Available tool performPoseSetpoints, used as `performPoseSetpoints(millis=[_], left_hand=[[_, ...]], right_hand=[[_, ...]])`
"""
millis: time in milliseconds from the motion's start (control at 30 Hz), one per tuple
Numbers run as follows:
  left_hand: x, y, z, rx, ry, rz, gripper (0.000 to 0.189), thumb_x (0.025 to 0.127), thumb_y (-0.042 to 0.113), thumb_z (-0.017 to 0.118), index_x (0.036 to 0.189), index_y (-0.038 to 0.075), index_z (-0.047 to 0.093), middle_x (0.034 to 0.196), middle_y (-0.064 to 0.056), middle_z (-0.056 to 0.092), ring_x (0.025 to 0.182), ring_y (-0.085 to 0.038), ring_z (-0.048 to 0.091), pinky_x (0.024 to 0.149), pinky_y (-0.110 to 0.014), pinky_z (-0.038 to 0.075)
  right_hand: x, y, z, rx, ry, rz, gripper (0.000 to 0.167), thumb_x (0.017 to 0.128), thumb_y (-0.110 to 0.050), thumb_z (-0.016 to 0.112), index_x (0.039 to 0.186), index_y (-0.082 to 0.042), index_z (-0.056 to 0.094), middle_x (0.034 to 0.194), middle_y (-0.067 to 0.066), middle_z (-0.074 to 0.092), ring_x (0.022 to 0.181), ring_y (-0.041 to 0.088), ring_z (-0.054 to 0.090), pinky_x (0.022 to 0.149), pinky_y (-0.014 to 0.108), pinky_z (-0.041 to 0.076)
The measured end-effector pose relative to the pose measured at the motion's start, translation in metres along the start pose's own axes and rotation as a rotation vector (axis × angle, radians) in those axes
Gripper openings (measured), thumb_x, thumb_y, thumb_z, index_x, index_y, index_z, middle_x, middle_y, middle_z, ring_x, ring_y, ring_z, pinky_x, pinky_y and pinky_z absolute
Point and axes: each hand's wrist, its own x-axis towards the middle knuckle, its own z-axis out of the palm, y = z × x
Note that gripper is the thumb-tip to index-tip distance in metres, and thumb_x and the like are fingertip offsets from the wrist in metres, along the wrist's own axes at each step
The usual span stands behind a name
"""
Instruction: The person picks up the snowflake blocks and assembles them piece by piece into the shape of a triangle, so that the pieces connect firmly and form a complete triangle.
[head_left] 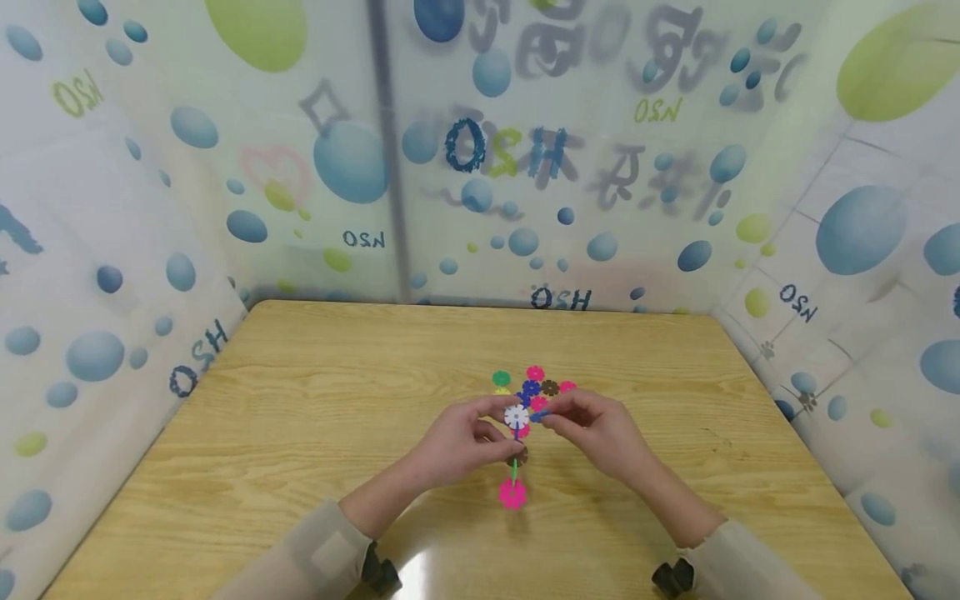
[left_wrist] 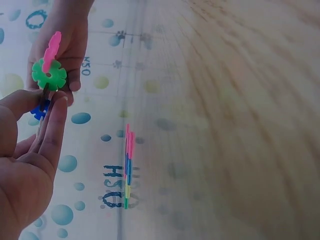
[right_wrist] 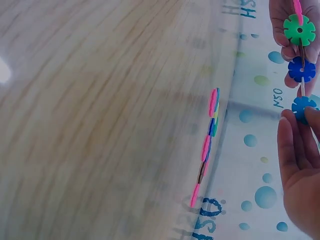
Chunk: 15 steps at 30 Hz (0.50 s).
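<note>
A chain of notched snowflake discs runs down from my left hand (head_left: 468, 437), whose fingers and thumb grip it partway along. From the bottom it goes pink disc (head_left: 513, 494), green disc (right_wrist: 292, 31), brown disc (head_left: 521, 457), dark blue disc (right_wrist: 301, 70) and white disc (head_left: 516, 417). Between thumb and fingertips, my right hand (head_left: 603, 433) pinches a lighter blue disc (right_wrist: 302, 106), right at the edge of the white one. Neighbouring discs in the chain stand crosswise, slot into slot. In the left wrist view, fingers partly hide the dark blue disc (left_wrist: 39, 110).
Loose discs lie on the wooden table (head_left: 300, 400) just beyond the hands, among them a green disc (head_left: 501, 378), a pink disc (head_left: 535, 372) and a brown disc (head_left: 551, 387). A patterned curtain (head_left: 480, 233) surrounds the table's back and sides.
</note>
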Motion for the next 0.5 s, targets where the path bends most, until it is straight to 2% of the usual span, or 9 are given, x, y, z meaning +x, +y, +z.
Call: performPoseSetpoints(millis=[167, 367, 500], left_hand=[[0.0, 0.0003, 0.0004, -0.022, -0.009, 0.005, 0.062, 0.099, 0.017, 0.084, 0.157, 0.011, 0.06, 0.136, -0.015, 0.065, 0.095, -0.015, 0.081, 0.08, -0.023, 0.062], [-0.0008, 0.001, -0.0001, -0.042, -0.022, 0.002, 0.062, 0.1, 0.015, 0.083, 0.157, 0.01, 0.059, 0.136, -0.017, 0.068, 0.095, -0.015, 0.081, 0.082, -0.023, 0.063], [-0.001, 0.0013, -0.0006, -0.046, -0.025, -0.004, 0.063, 0.1, 0.016, 0.082, 0.158, 0.012, 0.058, 0.132, -0.014, 0.068, 0.096, -0.016, 0.081, 0.081, -0.023, 0.063]], right_hand=[[0.0, -0.001, 0.0013, -0.002, 0.004, -0.026, 0.008, 0.103, -0.016, 0.079, 0.11, -0.018, 0.08, 0.107, 0.0, 0.079, 0.095, 0.013, 0.074, 0.082, 0.025, 0.063], [0.0007, -0.0018, 0.0026, -0.065, 0.022, -0.056, 0.012, 0.102, -0.013, 0.08, 0.11, -0.021, 0.082, 0.107, -0.005, 0.078, 0.098, 0.011, 0.074, 0.085, 0.025, 0.063], [0.0009, -0.0025, 0.0032, -0.097, 0.04, -0.095, 0.014, 0.101, -0.012, 0.08, 0.11, -0.023, 0.082, 0.106, -0.007, 0.077, 0.099, 0.009, 0.073, 0.087, 0.024, 0.063]])
